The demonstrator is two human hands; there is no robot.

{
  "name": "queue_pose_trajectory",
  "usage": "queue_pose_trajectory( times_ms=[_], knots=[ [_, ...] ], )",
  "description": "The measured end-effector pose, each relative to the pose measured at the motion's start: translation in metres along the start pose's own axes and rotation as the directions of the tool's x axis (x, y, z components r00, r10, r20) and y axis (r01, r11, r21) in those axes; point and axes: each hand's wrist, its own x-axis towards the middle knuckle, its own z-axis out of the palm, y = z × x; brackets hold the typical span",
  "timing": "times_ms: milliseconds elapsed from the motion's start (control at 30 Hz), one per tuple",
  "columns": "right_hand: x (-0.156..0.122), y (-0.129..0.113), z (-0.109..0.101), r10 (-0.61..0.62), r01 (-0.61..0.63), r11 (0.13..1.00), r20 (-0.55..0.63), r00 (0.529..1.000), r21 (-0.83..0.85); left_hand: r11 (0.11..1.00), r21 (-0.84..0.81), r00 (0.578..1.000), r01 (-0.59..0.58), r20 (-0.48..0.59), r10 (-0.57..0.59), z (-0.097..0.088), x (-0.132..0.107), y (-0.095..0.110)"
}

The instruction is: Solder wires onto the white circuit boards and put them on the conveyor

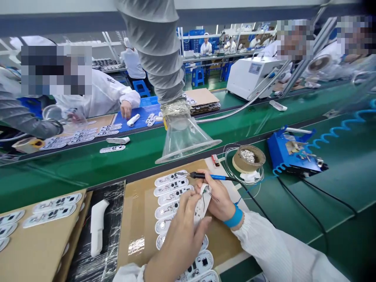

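My right hand [219,200], with a blue band at its wrist, holds a soldering iron [210,176] with a black and blue handle, its tip pointing left. The same hand also supports a white plastic housing [202,201] with thin wires at its open upper end. Fingers and thumb of my left hand [178,239] close around the housing's near side and partly hide it. Beneath both hands, several white oval circuit boards [171,190] with wires lie in a column on a brown cardboard sheet [138,219].
A clear extraction hood [188,139] hangs above the boards. Solder wire surrounds a round tub [249,158] beside a blue solder feeder [293,150]. Another white housing [98,227] lies left on black film. Across the green belt [141,156], a co-worker's hand [126,109] rests near parts.
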Motion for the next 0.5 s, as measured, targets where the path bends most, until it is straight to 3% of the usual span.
queue_pose_trajectory(
  times_ms=[167,333,400,500],
  knots=[
    [-0.007,-0.009,-0.006,-0.018,0.020,0.997,0.018,1.000,-0.078,0.952,0.157,0.965,-0.261,0.038,0.259,-0.013,0.040,0.013],
    [-0.014,-0.015,-0.010,-0.100,0.109,0.973,0.053,0.994,-0.203,0.834,0.199,0.852,-0.515,0.015,0.523,-0.007,0.066,0.007],
    [-0.013,-0.015,-0.009,-0.100,0.107,0.979,0.048,0.994,-0.174,0.818,0.147,0.824,-0.556,-0.029,0.566,-0.009,0.067,0.003],
    [-0.014,-0.016,-0.006,-0.076,0.078,0.986,0.020,0.997,-0.150,0.836,0.116,0.833,-0.536,-0.085,0.546,-0.012,0.059,0.001]
  ],
)
